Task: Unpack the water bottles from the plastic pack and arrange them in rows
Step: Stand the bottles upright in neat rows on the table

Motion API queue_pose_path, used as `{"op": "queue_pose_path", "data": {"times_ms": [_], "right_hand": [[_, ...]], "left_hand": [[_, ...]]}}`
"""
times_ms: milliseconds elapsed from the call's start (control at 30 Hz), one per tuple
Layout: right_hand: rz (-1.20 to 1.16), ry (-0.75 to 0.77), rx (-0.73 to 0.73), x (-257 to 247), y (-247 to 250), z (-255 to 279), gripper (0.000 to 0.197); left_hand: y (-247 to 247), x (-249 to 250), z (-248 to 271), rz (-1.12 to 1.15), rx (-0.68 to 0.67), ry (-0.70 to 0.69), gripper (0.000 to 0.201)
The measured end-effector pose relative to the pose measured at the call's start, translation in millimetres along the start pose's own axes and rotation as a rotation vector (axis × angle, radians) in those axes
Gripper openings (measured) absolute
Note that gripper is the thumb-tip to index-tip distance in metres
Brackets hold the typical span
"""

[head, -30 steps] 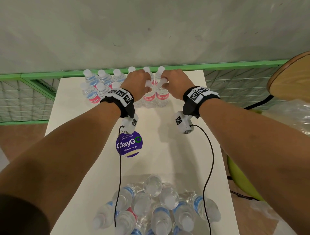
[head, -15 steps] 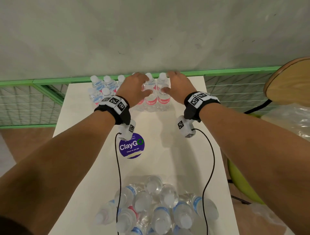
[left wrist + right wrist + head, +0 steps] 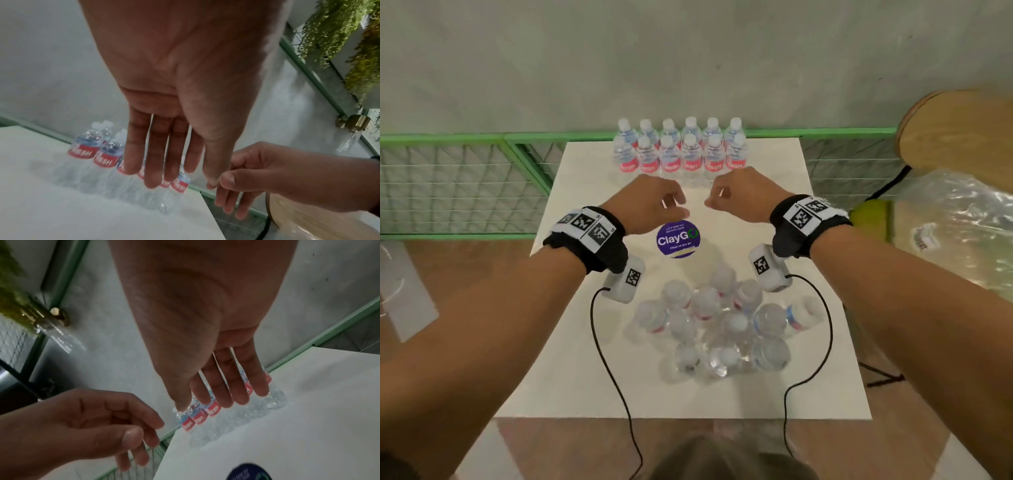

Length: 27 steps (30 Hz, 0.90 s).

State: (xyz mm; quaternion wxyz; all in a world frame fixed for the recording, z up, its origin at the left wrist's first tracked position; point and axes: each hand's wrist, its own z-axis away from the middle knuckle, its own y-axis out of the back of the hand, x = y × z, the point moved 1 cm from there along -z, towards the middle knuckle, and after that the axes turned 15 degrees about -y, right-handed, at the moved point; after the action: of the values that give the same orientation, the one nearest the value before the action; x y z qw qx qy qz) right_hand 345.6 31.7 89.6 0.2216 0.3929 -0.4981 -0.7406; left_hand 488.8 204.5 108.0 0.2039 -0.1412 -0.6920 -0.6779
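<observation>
With both hands — left hand [image 3: 654, 202], right hand [image 3: 739, 195] — loose-fingered and empty, reach for the wrapped bottles [image 3: 722, 318]; lift by the necks.

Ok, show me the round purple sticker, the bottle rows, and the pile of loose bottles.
sticker [image 3: 677, 238]: head view, its middle, on the white lettering.
bottle rows [image 3: 691, 165]: head view, a front-row red label.
bottle pile [image 3: 706, 303]: head view, a central bottle.
</observation>
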Motion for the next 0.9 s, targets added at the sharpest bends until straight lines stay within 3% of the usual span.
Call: {"op": "queue_pose_path", "data": {"times_ms": [133, 233, 600, 900], "right_hand": [[0.134, -0.032, -0.164, -10, -33, 51, 0.035], [0.235, -0.069, -0.189, -12, -54, 79, 0.038], [0.268, -0.048, -0.136, -6, -77, 99, 0.029], [0.233, 0.041, -0.174, -9, -56, 76, 0.035]], "left_hand": [[-41, 12, 45, -0.033, -0.195, 0.009, 0.037], [-68, 22, 68, -0.014, -0.276, 0.012, 0.042], [-105, 27, 83, -0.172, -0.147, 0.071, 0.03], [-74, 16, 72, -0.139, -0.111, 0.156, 0.023]]}}
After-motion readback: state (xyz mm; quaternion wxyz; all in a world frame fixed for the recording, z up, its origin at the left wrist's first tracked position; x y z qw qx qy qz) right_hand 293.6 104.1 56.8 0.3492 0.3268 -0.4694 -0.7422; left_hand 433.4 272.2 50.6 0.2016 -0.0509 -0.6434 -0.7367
